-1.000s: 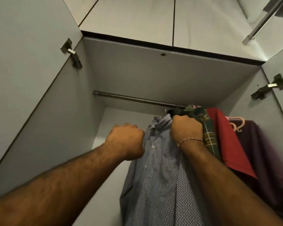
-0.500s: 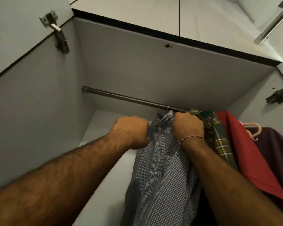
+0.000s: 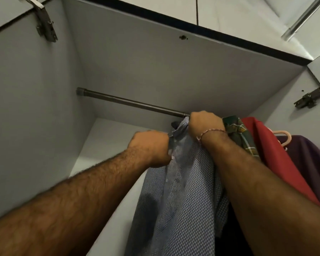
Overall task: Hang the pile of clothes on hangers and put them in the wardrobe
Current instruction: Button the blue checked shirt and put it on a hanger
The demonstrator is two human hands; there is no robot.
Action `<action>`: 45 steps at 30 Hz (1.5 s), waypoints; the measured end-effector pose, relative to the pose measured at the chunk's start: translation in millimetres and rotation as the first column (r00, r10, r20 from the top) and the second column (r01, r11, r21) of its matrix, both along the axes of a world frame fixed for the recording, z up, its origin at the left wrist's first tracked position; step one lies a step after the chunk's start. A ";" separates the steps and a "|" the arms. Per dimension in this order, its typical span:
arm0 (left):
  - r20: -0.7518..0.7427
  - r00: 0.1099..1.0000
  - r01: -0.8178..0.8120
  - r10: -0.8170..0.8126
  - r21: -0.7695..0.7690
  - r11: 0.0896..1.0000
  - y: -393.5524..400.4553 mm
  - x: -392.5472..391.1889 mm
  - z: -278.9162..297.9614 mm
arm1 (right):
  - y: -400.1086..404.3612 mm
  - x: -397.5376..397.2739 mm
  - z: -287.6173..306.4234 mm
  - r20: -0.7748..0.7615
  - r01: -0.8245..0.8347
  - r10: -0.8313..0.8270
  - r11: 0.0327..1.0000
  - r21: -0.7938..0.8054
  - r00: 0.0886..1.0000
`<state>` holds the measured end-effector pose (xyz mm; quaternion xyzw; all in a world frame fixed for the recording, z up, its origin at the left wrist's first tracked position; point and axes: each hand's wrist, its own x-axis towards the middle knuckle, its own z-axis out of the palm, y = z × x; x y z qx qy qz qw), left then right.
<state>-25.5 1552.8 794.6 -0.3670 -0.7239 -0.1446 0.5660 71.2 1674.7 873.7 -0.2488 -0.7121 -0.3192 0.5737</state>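
- Far left we've got the wardrobe's side wall [image 3: 35, 108], with a metal hinge [image 3: 45, 24] up top where the door meets it.
- Next over, the dark hanging rail [image 3: 129, 103] runs from the left wall toward the middle, bare along that stretch.
- Our left hand [image 3: 150, 148] is balled up at the front edge of the blue checked shirt [image 3: 183, 200], right by the collar. The grip looks clamped on the fabric, though the fingers are hidden behind the knuckles.
- The shirt itself hangs down inside the wardrobe, just under the rail. We can't make out its hanger.
- Our right hand [image 3: 205, 124], with a thread bracelet [image 3: 210, 133] on the wrist, is fisted round the top of the shirt, right up at the rail, so that grip's clamped too.
- Just beside it on the right: a green plaid shirt [image 3: 240, 135], then a red garment [image 3: 277, 163], then a purple one [image 3: 310, 163] with a pink hanger [image 3: 284, 137] poking out.
- Far right, another hinge [image 3: 308, 98] on the other wall.
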 end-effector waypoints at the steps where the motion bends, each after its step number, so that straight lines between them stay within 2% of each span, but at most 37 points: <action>1: -0.001 1.000 -0.003 0.003 -0.006 1.000 -0.1 -1.5 -1.0 | -1.6 1.4 4.6 0.014 0.012 -0.012 1.000 -0.004 1.000; 6: 0.024 0.999 -0.023 0.024 -0.041 0.999 0.7 -14.0 -3.2 | 1.7 3.1 3.8 0.018 0.095 -0.095 0.995 -0.001 0.995; 7: 0.041 0.999 0.002 0.000 -0.050 0.999 0.3 -16.4 -4.7 | 4.2 2.0 -2.4 0.002 0.135 -0.135 0.990 0.036 0.991; 9: 0.062 0.996 0.071 -0.067 -0.056 0.996 0.1 -23.9 -13.1 | 10.0 -6.2 -20.9 -0.010 0.203 -0.206 0.954 0.219 0.978; 11: 0.078 0.994 0.081 -0.079 -0.036 0.996 -1.8 -34.2 -30.8 | 12.2 -24.6 -46.2 0.089 0.118 -0.157 0.933 0.339 0.984; 13: 0.107 0.994 0.017 -0.014 -0.021 1.000 -8.9 -44.3 -57.6 | 9.8 -49.7 -80.9 0.196 0.004 -0.063 0.958 0.287 0.979; 17: 0.189 0.969 -0.153 0.158 -0.038 0.987 -48.3 -54.6 -135.4 | -6.2 -88.7 -165.2 0.266 -0.218 0.206 0.976 0.017 0.942; 19: 0.254 0.933 -0.238 0.255 -0.097 0.967 -83.8 -50.9 -180.3 | -29.9 -98.6 -218.6 0.338 -0.301 0.300 0.952 -0.049 0.892; 21: 0.243 0.926 -0.273 0.290 -0.100 0.957 -105.5 -41.8 -213.2 | -40.6 -100.4 -260.3 0.371 -0.379 0.374 0.923 -0.063 0.850; 25: 0.311 0.880 -0.344 0.360 -0.106 0.933 -177.2 -2.6 -286.6 | -107.4 -85.4 -348.7 0.436 -0.553 0.540 0.826 -0.108 0.720; 28: 0.433 0.800 -0.399 0.415 -0.132 0.907 -257.2 48.2 -361.3 | -195.5 -57.3 -415.3 0.462 -0.661 0.656 0.728 -0.181 0.596; 32: 0.522 0.724 -0.467 0.451 -0.109 0.877 -371.8 152.0 -463.8 | -321.5 7.0 -502.2 0.416 -0.790 0.831 0.517 -0.329 0.370; 34: 0.555 0.664 -0.537 0.501 -0.112 0.836 -439.2 227.4 -516.7 | -397.3 56.2 -556.5 0.379 -0.848 0.907 0.341 -0.407 0.183; 37: 0.626 0.552 -0.620 0.550 -0.132 0.773 -525.5 331.5 -573.2 | -501.1 130.7 -622.9 0.373 -0.891 0.924 0.095 -0.444 -0.087; 39: 0.649 0.466 -0.714 0.601 -0.124 0.689 -584.9 396.9 -600.1 | -573.9 181.3 -660.1 0.338 -0.857 0.905 -0.055 -0.512 -0.260; 41: 0.702 0.360 -0.800 0.615 -0.106 0.590 -637.4 447.8 -624.0 | -637.6 223.4 -692.7 0.330 -0.796 0.858 -0.139 -0.589 -0.394; 45: 0.817 0.112 -0.935 0.566 -0.106 0.338 -730.3 526.1 -674.1 | -748.8 286.9 -752.0 0.361 -0.638 0.703 -0.171 -0.750 -0.613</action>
